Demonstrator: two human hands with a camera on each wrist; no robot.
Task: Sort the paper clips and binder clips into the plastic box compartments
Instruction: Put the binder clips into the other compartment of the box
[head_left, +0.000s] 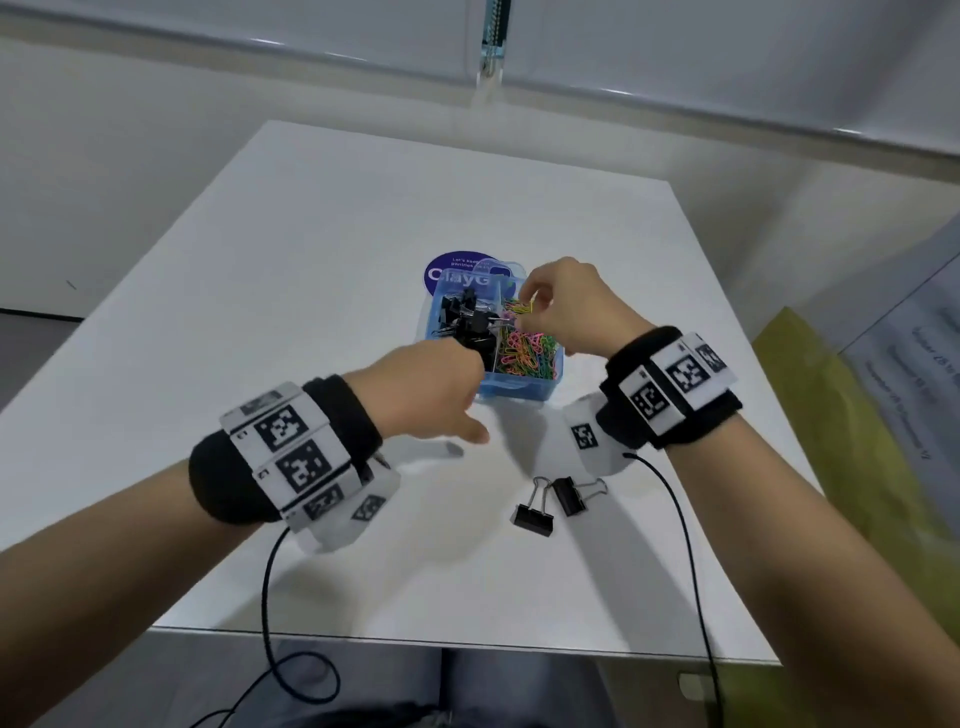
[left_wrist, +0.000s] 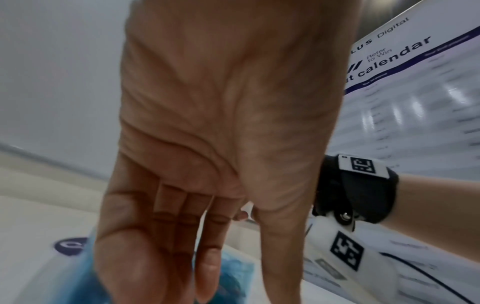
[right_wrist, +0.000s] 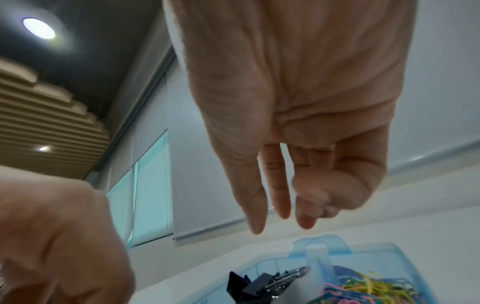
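Note:
A blue plastic box (head_left: 519, 392) stands mid-table, with black binder clips (head_left: 467, 322) in its left compartment and coloured paper clips (head_left: 524, 348) in its right. My left hand (head_left: 441, 384) reaches over the box's near-left corner; the left wrist view shows its fingers (left_wrist: 182, 246) straight above the box (left_wrist: 233, 267), holding nothing. My right hand (head_left: 535, 306) hovers over the paper clip side. Its fingers (right_wrist: 259, 216) hang down with the thumb close by, and nothing shows between them above the box (right_wrist: 389, 253). Two loose binder clips (head_left: 533, 517) (head_left: 569, 496) lie near me.
A round purple sticker (head_left: 452, 273) lies just behind the box on the white table (head_left: 311, 260). Black cables (head_left: 691, 545) trail from both wristbands over the near edge. A yellow-green surface (head_left: 831, 441) and a printed poster (head_left: 909, 338) stand at the right.

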